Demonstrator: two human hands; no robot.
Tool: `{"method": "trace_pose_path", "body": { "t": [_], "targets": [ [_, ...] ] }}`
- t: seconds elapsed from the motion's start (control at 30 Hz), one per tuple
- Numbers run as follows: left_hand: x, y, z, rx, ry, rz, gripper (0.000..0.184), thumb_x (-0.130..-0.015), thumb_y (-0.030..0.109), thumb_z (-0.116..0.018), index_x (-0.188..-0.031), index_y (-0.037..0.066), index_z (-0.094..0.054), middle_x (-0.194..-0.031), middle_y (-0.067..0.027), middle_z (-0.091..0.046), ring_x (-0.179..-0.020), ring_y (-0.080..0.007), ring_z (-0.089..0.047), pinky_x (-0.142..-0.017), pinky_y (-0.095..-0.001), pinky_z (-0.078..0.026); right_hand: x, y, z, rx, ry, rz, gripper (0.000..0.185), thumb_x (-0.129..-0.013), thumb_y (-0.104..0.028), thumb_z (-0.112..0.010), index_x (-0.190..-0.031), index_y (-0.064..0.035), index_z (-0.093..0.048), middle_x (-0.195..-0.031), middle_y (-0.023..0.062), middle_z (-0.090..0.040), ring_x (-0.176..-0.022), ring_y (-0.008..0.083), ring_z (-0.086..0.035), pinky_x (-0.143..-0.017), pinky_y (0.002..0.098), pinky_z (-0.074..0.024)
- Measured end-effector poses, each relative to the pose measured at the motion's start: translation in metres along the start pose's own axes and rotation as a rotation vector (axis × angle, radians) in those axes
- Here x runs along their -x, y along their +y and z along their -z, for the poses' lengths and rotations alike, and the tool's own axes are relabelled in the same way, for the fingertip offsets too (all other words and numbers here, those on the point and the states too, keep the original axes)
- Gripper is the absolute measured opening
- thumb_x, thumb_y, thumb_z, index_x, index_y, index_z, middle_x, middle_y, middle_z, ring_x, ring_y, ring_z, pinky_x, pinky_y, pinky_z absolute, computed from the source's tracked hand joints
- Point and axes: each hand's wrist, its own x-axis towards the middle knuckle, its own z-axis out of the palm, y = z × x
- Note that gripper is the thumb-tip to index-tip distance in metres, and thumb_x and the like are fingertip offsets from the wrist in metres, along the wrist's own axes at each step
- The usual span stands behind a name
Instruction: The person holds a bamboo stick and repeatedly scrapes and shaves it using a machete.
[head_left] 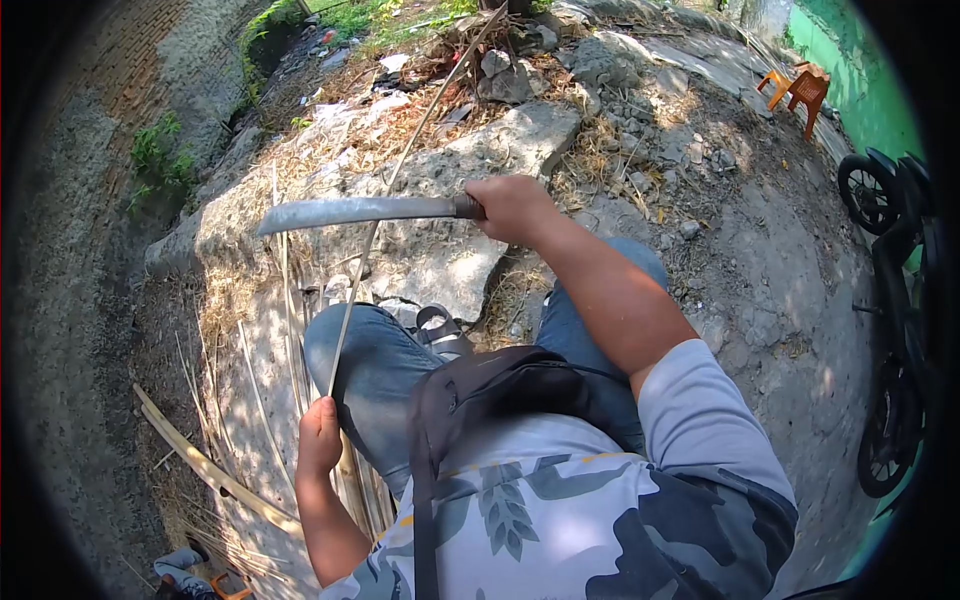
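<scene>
My right hand (510, 208) is wrapped round the dark handle of a machete (365, 211), its long curved blade pointing left. The blade crosses a long thin bamboo strip (408, 150); whether it touches the strip I cannot tell. Low on the left, my left hand (320, 438) grips the near end of that strip beside my knee. From there the strip slants up and away past the blade toward the rubble. More thin strips (288, 290) lie on the ground beyond my left leg.
A split bamboo pole (215, 478) lies at lower left, near a brick wall (130, 60). A concrete slab (520, 140) and broken stones (510, 80) are ahead. Orange plastic chairs (808, 92) and a motorcycle (890, 250) stand on the right. Part of another person (182, 570) shows at bottom left.
</scene>
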Motion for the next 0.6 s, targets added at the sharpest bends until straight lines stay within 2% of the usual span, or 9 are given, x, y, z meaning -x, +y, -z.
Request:
{"method": "trace_pose_path", "body": {
  "t": [0.07, 0.17, 0.23, 0.4, 0.43, 0.53, 0.6],
  "targets": [
    [-0.001, 0.013, -0.003, -0.009, -0.001, -0.011, 0.048, -0.115, 0.039, -0.038, -0.083, 0.005, -0.051, -0.075, 0.0031, -0.047, -0.071, -0.0091, -0.043, -0.065, -0.0295, -0.039, -0.006, 0.022, -0.003, -0.176, 0.048, -0.179, 0.020, -0.082, -0.025, -0.074, -0.096, -0.0140, -0.066, -0.087, 0.0120, -0.072, -0.085, 0.0364, -0.072, -0.076, 0.0514, -0.0563],
    [-0.005, 0.012, -0.002, 0.003, -0.027, 0.016, 0.049, -0.115, 0.040, -0.039, -0.083, 0.004, -0.052, -0.074, 0.0032, -0.048, -0.071, -0.0088, -0.043, -0.064, -0.0290, -0.039, 0.003, 0.027, -0.006, -0.113, 0.111, -0.170, 0.020, -0.082, -0.025, -0.073, -0.096, -0.0139, -0.065, -0.089, 0.0135, -0.072, -0.087, 0.0374, -0.072, -0.076, 0.0517, -0.0560],
    [-0.007, 0.001, 0.004, 0.039, -0.082, 0.092, 0.051, -0.115, 0.039, -0.040, -0.084, 0.001, -0.055, -0.075, 0.0022, -0.051, -0.073, -0.0096, -0.044, -0.066, -0.0294, -0.040, 0.007, 0.024, -0.007, -0.074, 0.081, -0.070, 0.020, -0.082, -0.024, -0.072, -0.097, -0.0144, -0.065, -0.088, 0.0129, -0.072, -0.087, 0.0372, -0.072, -0.077, 0.0520, -0.0559],
    [-0.007, -0.002, 0.003, 0.057, -0.069, 0.090, 0.053, -0.114, 0.042, -0.038, -0.083, 0.003, -0.054, -0.073, 0.0035, -0.048, -0.071, -0.0090, -0.043, -0.064, -0.0289, -0.038, 0.014, -0.019, -0.004, 0.079, -0.074, 0.241, 0.018, -0.080, -0.024, -0.073, -0.094, -0.0146, -0.065, -0.082, 0.0088, -0.072, -0.084, 0.0337, -0.072, -0.073, 0.0495, -0.0553],
    [-0.006, -0.005, 0.004, 0.051, -0.067, 0.087, 0.053, -0.114, 0.042, -0.039, -0.083, 0.003, -0.055, -0.073, 0.0035, -0.048, -0.071, -0.0090, -0.043, -0.064, -0.0289, -0.038, 0.014, -0.026, -0.008, 0.110, -0.021, 0.302, 0.017, -0.080, -0.025, -0.073, -0.091, -0.0151, -0.064, -0.079, 0.0081, -0.071, -0.081, 0.0323, -0.073, -0.072, 0.0473, -0.0551],
    [-0.005, -0.010, 0.006, 0.065, -0.064, 0.106, 0.052, -0.114, 0.043, -0.040, -0.084, 0.003, -0.056, -0.074, 0.0030, -0.049, -0.071, -0.0090, -0.044, -0.065, -0.0289, -0.039, 0.008, -0.022, -0.002, 0.144, -0.100, 0.257, 0.017, -0.081, -0.023, -0.070, -0.097, -0.0163, -0.069, -0.090, 0.0087, -0.076, -0.086, 0.0309, -0.075, -0.077, 0.0475, -0.0568],
    [-0.001, -0.011, 0.007, 0.075, -0.062, 0.110, 0.052, -0.114, 0.043, -0.041, -0.084, 0.003, -0.057, -0.074, 0.0029, -0.050, -0.072, -0.0088, -0.044, -0.065, -0.0287, -0.039, 0.004, -0.002, 0.004, 0.029, -0.054, 0.094, 0.019, -0.081, -0.022, -0.073, -0.099, -0.0156, -0.068, -0.091, 0.0101, -0.075, -0.088, 0.0333, -0.074, -0.080, 0.0489, -0.0573]
  ]
}}
